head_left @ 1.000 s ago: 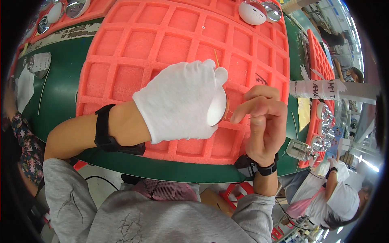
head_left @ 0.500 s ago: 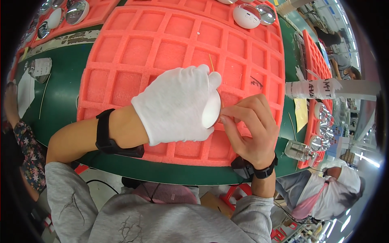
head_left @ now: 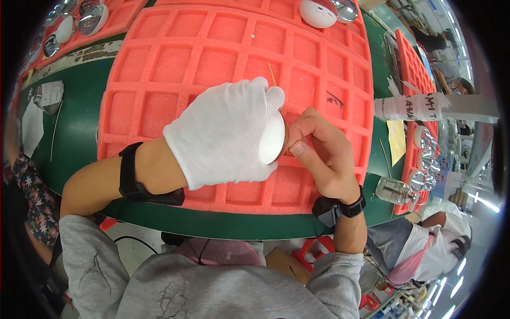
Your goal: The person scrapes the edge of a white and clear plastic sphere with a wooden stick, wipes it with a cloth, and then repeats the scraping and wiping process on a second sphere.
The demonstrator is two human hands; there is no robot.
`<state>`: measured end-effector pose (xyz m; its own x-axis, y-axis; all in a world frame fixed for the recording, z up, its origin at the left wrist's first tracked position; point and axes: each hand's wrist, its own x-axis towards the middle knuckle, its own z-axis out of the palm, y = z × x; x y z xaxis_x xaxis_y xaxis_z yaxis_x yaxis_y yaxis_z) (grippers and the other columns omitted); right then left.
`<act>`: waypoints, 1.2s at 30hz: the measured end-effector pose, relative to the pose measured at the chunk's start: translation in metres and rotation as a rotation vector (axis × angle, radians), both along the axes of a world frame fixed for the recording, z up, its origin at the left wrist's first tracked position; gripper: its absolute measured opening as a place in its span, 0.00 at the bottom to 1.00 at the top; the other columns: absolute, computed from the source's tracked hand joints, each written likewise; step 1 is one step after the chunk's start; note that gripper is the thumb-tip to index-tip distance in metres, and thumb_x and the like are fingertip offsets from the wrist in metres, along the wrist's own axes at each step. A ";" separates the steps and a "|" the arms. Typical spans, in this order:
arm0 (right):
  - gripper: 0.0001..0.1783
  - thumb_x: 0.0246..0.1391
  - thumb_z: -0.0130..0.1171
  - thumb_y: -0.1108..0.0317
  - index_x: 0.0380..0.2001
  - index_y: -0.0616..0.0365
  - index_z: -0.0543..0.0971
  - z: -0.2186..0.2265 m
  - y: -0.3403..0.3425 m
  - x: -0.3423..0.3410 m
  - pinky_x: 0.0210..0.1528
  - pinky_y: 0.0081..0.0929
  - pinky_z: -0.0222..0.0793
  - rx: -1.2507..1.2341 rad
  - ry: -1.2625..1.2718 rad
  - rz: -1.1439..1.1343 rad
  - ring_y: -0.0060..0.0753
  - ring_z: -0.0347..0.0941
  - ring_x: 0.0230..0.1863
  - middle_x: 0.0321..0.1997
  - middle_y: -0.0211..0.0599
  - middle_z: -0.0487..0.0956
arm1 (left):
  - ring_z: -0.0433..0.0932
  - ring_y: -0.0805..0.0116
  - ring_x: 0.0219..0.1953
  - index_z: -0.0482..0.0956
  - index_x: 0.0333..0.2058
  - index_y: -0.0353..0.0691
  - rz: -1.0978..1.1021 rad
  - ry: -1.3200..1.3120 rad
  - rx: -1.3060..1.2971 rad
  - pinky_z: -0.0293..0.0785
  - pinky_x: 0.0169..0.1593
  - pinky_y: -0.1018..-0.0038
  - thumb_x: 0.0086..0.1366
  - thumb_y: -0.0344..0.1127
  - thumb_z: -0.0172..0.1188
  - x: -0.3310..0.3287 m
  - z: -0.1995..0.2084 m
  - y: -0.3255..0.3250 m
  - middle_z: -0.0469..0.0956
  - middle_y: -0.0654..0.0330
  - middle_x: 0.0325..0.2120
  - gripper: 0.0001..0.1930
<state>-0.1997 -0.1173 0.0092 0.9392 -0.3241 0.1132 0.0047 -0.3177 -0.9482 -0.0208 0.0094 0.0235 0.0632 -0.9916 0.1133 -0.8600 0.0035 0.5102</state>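
Observation:
My left hand [head_left: 223, 130], in a white glove, is closed around a smooth white rounded shell [head_left: 272, 139], tilted over the pink foam tray [head_left: 175, 58]. Bare and curled, my right hand [head_left: 324, 154] has its thumb and index finger together at the shell's right edge. Whatever lies between those fingertips is too small or too hidden to name. Past the gloved fingertips a thin yellowish stick [head_left: 271, 74] pokes out; its lower part is out of sight. Both wrists carry black straps with a small box.
A white rounded device [head_left: 317, 13] and a shiny dome [head_left: 346, 10] sit at the tray's far end. Another tray [head_left: 114, 21] with domes is far left. A glass jar [head_left: 394, 190] stands right on the green table [head_left: 202, 226], near a taped post [head_left: 414, 108]. Other people are around.
My right hand has turned a little and moved slightly up and left, its fingers curling more at the shell's edge. The left hand still grips the shell.

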 end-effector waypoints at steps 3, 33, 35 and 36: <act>0.03 0.60 0.57 0.77 0.37 0.66 0.75 0.000 -0.004 -0.002 0.43 0.27 0.65 0.056 0.006 0.048 0.30 0.67 0.37 0.36 0.37 0.72 | 0.77 0.52 0.37 0.74 0.35 0.39 -0.007 -0.005 -0.040 0.76 0.39 0.60 0.43 0.39 0.73 0.000 -0.002 0.000 0.73 0.53 0.33 0.22; 0.08 0.58 0.61 0.68 0.31 0.62 0.76 0.004 -0.006 -0.006 0.38 0.29 0.59 0.248 -0.006 0.212 0.29 0.61 0.32 0.27 0.30 0.71 | 0.77 0.53 0.32 0.75 0.25 0.34 -0.045 -0.039 -0.147 0.77 0.35 0.61 0.49 0.36 0.65 0.002 -0.008 0.000 0.73 0.50 0.27 0.11; 0.09 0.58 0.62 0.67 0.30 0.61 0.76 0.004 -0.007 -0.006 0.37 0.29 0.58 0.254 -0.031 0.233 0.28 0.61 0.30 0.27 0.29 0.71 | 0.77 0.53 0.32 0.75 0.25 0.34 -0.034 -0.029 -0.142 0.77 0.34 0.61 0.49 0.36 0.65 0.001 -0.009 0.000 0.73 0.50 0.27 0.11; 0.09 0.57 0.62 0.67 0.30 0.61 0.76 0.005 -0.007 -0.006 0.37 0.29 0.58 0.257 -0.044 0.243 0.28 0.61 0.30 0.26 0.29 0.71 | 0.77 0.53 0.32 0.75 0.25 0.34 -0.024 -0.020 -0.138 0.77 0.34 0.61 0.49 0.36 0.65 0.001 -0.009 0.000 0.73 0.50 0.27 0.11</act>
<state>-0.2053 -0.1242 0.0138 0.9885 -0.1146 0.0987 0.0931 -0.0533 -0.9942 -0.0201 0.0093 0.0144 0.0357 -0.9677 0.2496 -0.8687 0.0935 0.4865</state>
